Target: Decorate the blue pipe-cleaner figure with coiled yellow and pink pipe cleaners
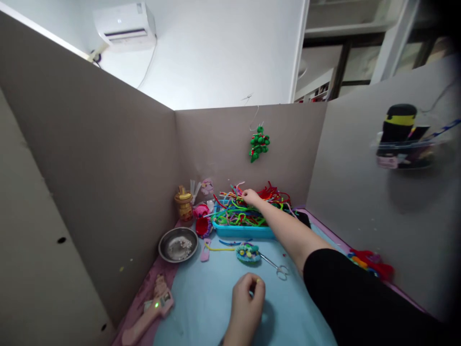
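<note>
Beyond my left hand (245,306), pinched on a yellow bit (258,280), an ornament (248,253) appeared largely formed; my right hand (251,197), hold unclear, met unused stems (237,216).

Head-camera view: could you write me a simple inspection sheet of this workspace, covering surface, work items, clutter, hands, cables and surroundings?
Surface: pale blue cover, with pink showing along both sides.
Work items: blue tray heaped with colourful fuzzy stems; blue-green fuzzy piece in front, scissors at its right.
Clutter: metal bowl holding small pale bits; pink handheld device with a green light.
Left hand: fingertips pinched, apparently on a yellow bit.
Right hand: at the stems; whether it grips one is unclear.
Cables: cord hanging from the air conditioner.
Surroundings: grey partitions on three sides; green ornament hanging at the back.
</note>
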The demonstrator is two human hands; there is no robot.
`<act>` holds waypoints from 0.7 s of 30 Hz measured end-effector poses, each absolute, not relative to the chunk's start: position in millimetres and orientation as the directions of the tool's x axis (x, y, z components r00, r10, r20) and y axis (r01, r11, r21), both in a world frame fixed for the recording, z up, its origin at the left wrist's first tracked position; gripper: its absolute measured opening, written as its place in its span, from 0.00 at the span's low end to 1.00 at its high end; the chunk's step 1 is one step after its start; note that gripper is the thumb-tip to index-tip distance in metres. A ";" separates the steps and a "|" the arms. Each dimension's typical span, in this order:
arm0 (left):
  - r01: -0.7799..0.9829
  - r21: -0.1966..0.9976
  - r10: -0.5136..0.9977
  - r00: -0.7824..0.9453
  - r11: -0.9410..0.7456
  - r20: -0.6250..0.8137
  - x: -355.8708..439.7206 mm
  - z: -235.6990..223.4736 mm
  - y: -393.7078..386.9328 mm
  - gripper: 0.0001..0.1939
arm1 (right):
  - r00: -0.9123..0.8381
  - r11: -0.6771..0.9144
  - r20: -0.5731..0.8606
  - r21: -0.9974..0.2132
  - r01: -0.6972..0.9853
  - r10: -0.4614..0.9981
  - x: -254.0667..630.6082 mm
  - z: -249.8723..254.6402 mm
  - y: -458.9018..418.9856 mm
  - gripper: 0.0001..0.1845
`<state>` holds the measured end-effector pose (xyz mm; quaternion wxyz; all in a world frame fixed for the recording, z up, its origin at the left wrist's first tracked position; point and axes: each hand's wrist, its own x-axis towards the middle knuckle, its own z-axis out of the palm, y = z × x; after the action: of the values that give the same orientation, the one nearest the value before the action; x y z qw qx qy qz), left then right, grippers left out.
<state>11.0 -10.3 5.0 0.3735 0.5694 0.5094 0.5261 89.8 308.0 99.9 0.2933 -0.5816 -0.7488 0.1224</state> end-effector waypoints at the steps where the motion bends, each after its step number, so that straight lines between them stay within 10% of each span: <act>1: 0.195 0.960 0.973 -0.072 -0.201 0.219 11.0 4.9 -10.5 0.11 | -0.132 0.287 0.304 -0.552 0.783 0.943 91.7 102.5 310.8 0.06; 17: 0.269 0.926 0.957 -0.044 -0.266 0.287 13.0 4.3 -14.3 0.12 | -0.034 0.271 0.321 -0.731 0.626 0.946 143.2 125.6 298.4 0.04; 21: 0.060 0.988 0.988 -0.048 -0.141 0.144 10.6 4.4 -7.5 0.15 | -0.057 0.264 0.287 -0.762 0.591 0.956 143.2 138.5 302.2 0.06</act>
<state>10.6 -7.5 4.4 0.4352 0.5352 0.4898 0.5331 143.2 302.2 138.5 0.3958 -0.5609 -0.6895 0.2309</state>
